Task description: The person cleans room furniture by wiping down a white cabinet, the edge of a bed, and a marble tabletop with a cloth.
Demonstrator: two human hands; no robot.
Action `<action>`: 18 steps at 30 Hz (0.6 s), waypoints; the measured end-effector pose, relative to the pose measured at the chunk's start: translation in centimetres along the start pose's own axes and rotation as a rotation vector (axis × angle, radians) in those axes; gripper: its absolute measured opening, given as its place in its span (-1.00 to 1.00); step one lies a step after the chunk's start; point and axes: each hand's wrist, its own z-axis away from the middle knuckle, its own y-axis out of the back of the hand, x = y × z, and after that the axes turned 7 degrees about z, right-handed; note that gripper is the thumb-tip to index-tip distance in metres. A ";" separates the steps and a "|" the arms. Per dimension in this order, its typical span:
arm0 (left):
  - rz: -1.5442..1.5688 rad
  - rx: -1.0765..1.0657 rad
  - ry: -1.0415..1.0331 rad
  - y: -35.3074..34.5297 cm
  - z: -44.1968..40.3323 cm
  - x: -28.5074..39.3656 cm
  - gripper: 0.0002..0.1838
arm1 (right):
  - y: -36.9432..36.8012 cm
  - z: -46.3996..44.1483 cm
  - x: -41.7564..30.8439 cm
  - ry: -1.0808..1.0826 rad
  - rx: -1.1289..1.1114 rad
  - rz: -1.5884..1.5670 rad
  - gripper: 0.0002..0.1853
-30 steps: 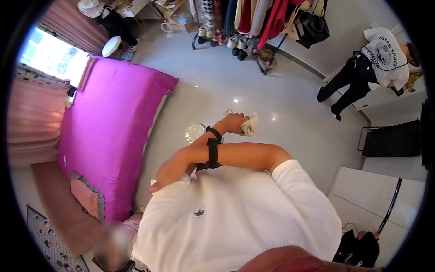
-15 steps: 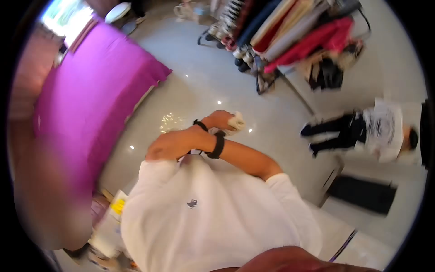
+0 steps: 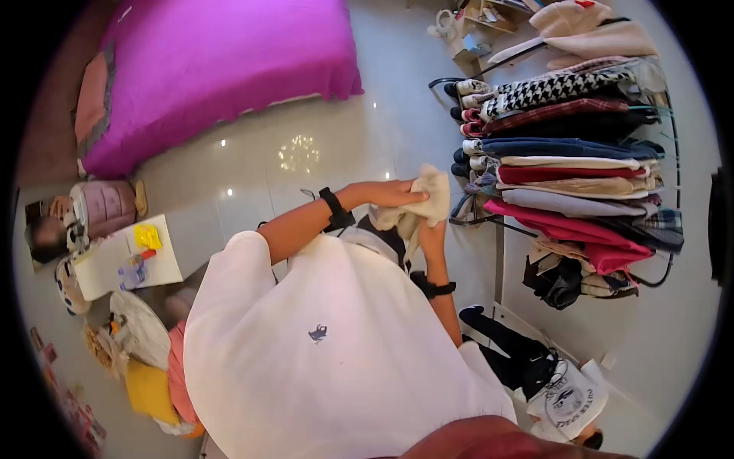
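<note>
A crumpled cream cloth (image 3: pixel 434 191) is held out in front of my body, gripped by both hands. My left hand (image 3: pixel 394 193) is closed on its left side, thumb and fingers pressed together. From below on the right, my right hand (image 3: pixel 431 233) grips the lower part, its fingers partly covered by the fabric. Black bands circle both wrists. My white shirt (image 3: pixel 344 336) fills the lower middle of the view.
A bed with a purple cover (image 3: pixel 245 53) stands at the upper left. On the right is a clothes rack (image 3: pixel 573 164) with shoes beside it. Another person (image 3: pixel 562 398) stands at the lower right. A white table (image 3: pixel 99 268) bears a yellow packet and a bottle.
The view has turned, shifting the rack and bed. My right arm, earlier crossed over my left, has swung back to the right, and its hand is now on the cloth too.
</note>
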 end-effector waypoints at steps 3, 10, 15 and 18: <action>-0.317 0.103 0.399 2.0 -1.2 0.5 -0.16 | 2.1 -4.7 -1.1 -0.077 0.116 0.111 -0.67; -0.268 0.245 0.274 4.7 -2.6 2.1 -0.31 | 3.5 -14.6 -1.9 0.045 -0.029 0.411 -0.51; -0.342 0.447 0.304 5.6 -2.4 5.4 -0.55 | 1.3 -21.9 0.9 0.198 -0.251 0.097 -0.45; -0.529 0.864 0.069 5.0 0.0 6.9 -0.71 | -2.0 -25.7 1.6 0.231 -0.460 0.114 -0.56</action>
